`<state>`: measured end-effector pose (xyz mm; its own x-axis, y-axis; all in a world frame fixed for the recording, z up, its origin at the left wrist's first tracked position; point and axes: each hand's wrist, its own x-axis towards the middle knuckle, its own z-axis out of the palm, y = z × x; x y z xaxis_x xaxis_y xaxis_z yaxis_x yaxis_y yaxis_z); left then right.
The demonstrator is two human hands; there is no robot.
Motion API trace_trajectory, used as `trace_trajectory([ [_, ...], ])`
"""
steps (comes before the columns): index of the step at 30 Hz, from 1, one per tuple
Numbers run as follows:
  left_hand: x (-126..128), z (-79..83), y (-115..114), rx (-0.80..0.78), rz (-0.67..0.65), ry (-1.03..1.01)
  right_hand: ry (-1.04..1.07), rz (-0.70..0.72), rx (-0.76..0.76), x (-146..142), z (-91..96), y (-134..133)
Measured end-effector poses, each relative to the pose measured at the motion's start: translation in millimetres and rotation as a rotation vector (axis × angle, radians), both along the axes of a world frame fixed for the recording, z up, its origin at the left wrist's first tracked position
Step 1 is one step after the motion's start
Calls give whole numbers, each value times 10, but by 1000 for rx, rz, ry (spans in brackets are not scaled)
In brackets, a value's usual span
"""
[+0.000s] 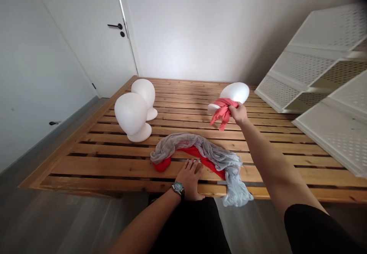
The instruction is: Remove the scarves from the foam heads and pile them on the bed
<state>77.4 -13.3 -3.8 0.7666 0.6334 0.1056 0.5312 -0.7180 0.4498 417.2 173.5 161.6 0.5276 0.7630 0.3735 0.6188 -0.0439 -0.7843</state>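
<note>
My right hand [239, 114] reaches far across the slatted surface and grips a coral-red scarf [222, 112]. The scarf looks knotted around the neck of a white foam mannequin head [236, 91] that lies on its side. Near the front edge my left hand [190, 179] rests flat on the slats with its fingers spread, a watch [178, 187] on its wrist. Just beyond those fingers, a grey scarf [197, 142] curves in an arc, its pale end hanging over the front edge. A bright red cloth [212, 165] lies along the inside of that arc, partly under the grey one.
Two more white mannequin heads [130, 112] [143, 93] stand upright at the left on the wooden slats [94, 160]. White perforated panels [308, 64] lean at the right. A white wall [183, 28] rises behind, with a door [86, 28] at the left.
</note>
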Motion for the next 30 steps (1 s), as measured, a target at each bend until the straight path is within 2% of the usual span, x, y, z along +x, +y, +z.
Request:
trace_trajectory([
  [2, 13, -17, -3, 24, 3, -3, 20, 79, 50, -64, 198, -271],
  [5, 3, -6, -4, 32, -11, 3, 0, 224, 202, -272, 446, -805],
  [8, -51, 63, -33, -6, -7, -73, -116, 246, 282, -619, 504, -1489],
  [9, -77, 99, -59, -24, 42, -147, -151, 211, 281, -761, 456, -1732],
  [11, -141, 192, -145, -46, 248, -363, -215, 156, 256, -1068, 247, -2192],
  [13, -216, 308, -282, -51, 500, -586, -253, 150, 250, -1394, -78, -2571],
  [15, -291, 426, -454, -78, 647, -736, -242, 150, 258, -1725, -448, -2833],
  [16, -324, 472, -543, -124, 656, -782, -216, 159, 231, -1887, -626, -2917],
  [18, -377, 512, -699, -267, 586, -829, -167, 228, 151, -2189, -930, -3005],
  [20, -416, 466, -800, -378, 521, -827, -117, 287, 73, -2430, -1149, -3012],
  [21, -434, 417, -825, -402, 530, -814, -98, 312, 38, -2518, -1230, -3000],
  [24, -491, 247, -820, -423, 649, -785, -56, 361, -64, -2647, -1396, -2959],
  [26, -523, 180, -787, -452, 652, -758, -6, 385, -128, -2655, -1473, -2953],
  [30, -533, 199, -751, -502, 619, -725, 172, 384, -109, -2641, -1576, -2977],
])
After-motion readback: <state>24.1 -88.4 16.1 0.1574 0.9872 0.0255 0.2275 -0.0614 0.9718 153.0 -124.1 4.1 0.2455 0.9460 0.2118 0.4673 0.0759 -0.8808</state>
